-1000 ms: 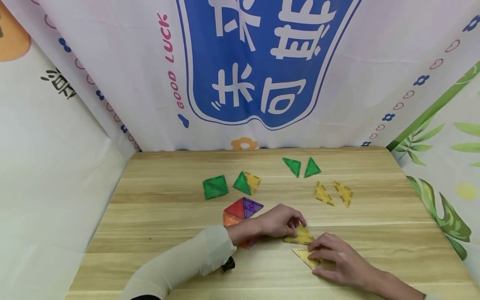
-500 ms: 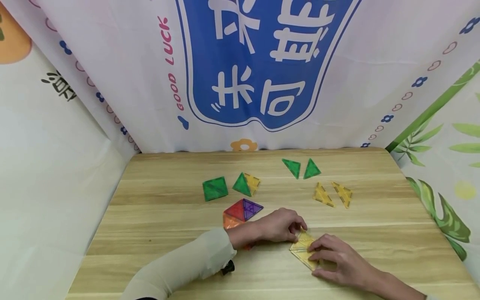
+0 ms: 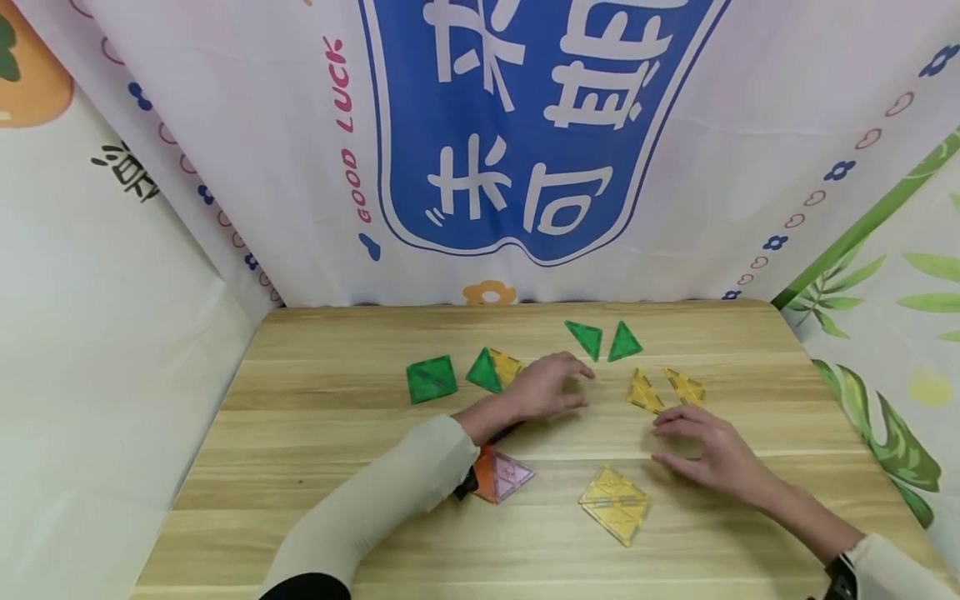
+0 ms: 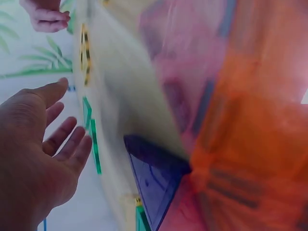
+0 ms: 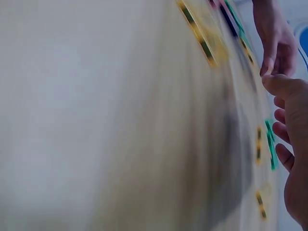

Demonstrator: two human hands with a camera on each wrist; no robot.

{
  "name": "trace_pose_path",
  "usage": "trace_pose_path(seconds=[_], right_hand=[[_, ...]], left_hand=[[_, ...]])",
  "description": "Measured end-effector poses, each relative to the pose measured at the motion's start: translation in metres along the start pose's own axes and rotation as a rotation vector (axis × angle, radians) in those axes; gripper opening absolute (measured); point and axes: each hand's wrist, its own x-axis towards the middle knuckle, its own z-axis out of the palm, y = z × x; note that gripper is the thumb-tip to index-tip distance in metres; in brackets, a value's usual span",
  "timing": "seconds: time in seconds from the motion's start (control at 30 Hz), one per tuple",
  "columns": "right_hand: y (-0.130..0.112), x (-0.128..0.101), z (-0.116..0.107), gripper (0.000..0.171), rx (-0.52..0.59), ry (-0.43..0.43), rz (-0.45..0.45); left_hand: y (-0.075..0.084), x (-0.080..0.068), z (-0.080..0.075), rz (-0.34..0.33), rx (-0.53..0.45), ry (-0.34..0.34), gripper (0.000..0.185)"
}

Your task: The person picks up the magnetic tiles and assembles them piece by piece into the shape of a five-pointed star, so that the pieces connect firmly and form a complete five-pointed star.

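Observation:
Two yellow triangle tiles lie joined as a diamond [image 3: 615, 504] near the table's front, with neither hand on them. My left hand [image 3: 579, 388] hovers open over the middle of the table, its fingers pointing at two green triangles [image 3: 602, 340]. In the blurred left wrist view the left hand [image 4: 57, 130] shows spread fingers and holds nothing. My right hand [image 3: 662, 442] is open just in front of two loose yellow triangles [image 3: 663, 389]. The right wrist view is smeared and shows the right hand's fingers [image 5: 281, 139] loosely curled and empty.
A green square [image 3: 431, 379] and a green triangle [image 3: 483, 372] against a yellow one [image 3: 507, 365] lie left of my left hand. Orange and pink tiles [image 3: 501, 477] sit under my left forearm. Printed cloth walls [image 3: 525, 150] enclose the wooden table [image 3: 300, 467].
Both hands have let go of the yellow diamond. The left hand has moved back toward the green triangles, the right hand toward the loose yellow triangles. The coloured tile cluster looks shifted.

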Motion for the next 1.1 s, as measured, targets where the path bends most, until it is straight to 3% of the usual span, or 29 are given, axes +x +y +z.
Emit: trace_pose_path(seconds=[0.3,0.6,0.8,1.1], right_hand=[[0.046,0.025,-0.015,0.039,-0.159,-0.070,0.148],[0.083,0.023,-0.027,0.042,-0.135,-0.141,0.264],[0.093,0.012,-0.033,0.045,-0.099,-0.181,0.330],[0.093,-0.001,-0.035,0.052,-0.085,-0.218,0.305]], left_hand=[[-0.019,0.033,0.001,-0.152,0.039,0.078,0.064],[-0.025,0.055,0.008,-0.212,0.112,0.059,0.077],[-0.028,0.062,0.011,-0.250,0.087,0.061,0.080],[-0.025,0.071,0.019,-0.297,0.168,0.024,0.083]])
